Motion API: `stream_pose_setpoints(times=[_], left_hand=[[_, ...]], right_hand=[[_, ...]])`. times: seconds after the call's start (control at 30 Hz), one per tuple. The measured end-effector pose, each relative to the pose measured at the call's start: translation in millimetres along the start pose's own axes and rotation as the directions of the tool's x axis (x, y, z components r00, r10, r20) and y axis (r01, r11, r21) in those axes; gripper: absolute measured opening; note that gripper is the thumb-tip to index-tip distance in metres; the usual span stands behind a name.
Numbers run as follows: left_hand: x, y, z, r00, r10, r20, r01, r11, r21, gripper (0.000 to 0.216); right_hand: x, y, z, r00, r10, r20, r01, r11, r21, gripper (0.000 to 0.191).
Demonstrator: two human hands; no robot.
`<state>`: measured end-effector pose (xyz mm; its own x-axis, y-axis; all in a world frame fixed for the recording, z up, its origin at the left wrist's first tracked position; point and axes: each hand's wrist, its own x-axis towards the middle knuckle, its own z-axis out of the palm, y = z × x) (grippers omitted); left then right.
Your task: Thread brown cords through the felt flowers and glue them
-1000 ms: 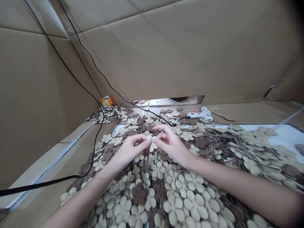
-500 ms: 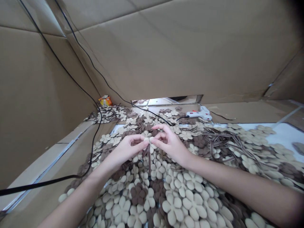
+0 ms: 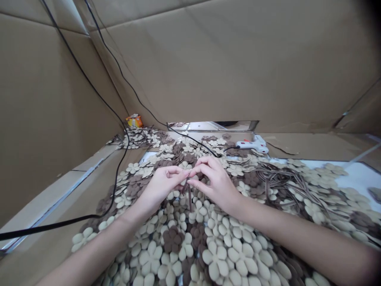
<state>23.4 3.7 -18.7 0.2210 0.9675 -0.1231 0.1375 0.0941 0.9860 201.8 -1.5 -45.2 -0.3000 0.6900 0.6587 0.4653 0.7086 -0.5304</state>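
Note:
My left hand (image 3: 165, 184) is closed in a pinch, thumb against forefinger, at the top of a narrow brown ribbon (image 3: 190, 200) with pale edges. Opposite it, my right hand (image 3: 214, 182) pinches at the same spot, its fingertips touching those of the left. The ribbon's ends hang down below the fingertips. A bit of a cream felt flower (image 3: 194, 178) shows between the fingers; whether it is held or lies behind cannot be made out. Cream and dark brown felt flowers (image 3: 173, 239) lie heaped beneath both hands.
A white glue gun (image 3: 253, 145) lies beyond the flowers at right, its black cable (image 3: 131, 85) running up left. Tangled ribbon (image 3: 276, 178) lies right of my right hand. An orange packet (image 3: 134, 120) sits in the far left corner. Cardboard walls (image 3: 208, 71) enclose the surface.
My fingertips have come closer together, and the right fingers have curled in over the pinch. The cream flower between them is more covered now. The view has shifted slightly.

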Motion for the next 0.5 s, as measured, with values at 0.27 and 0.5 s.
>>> stream_pose_setpoints(times=[0.27,0.5], left_hand=[[-8.3,-0.5,10.2,0.997,0.015,-0.082,-0.02,0.998,-0.056,0.032],[-9.5,-0.4,11.1,0.997,0.024,-0.079,-0.029,0.998,-0.063,0.032]], right_hand=[[0.7,0.3,0.3,0.997,0.056,-0.054,-0.059,0.997,-0.053,0.005],[-0.1,-2.1,-1.5,0.998,0.039,-0.048,-0.043,0.996,-0.075,0.004]])
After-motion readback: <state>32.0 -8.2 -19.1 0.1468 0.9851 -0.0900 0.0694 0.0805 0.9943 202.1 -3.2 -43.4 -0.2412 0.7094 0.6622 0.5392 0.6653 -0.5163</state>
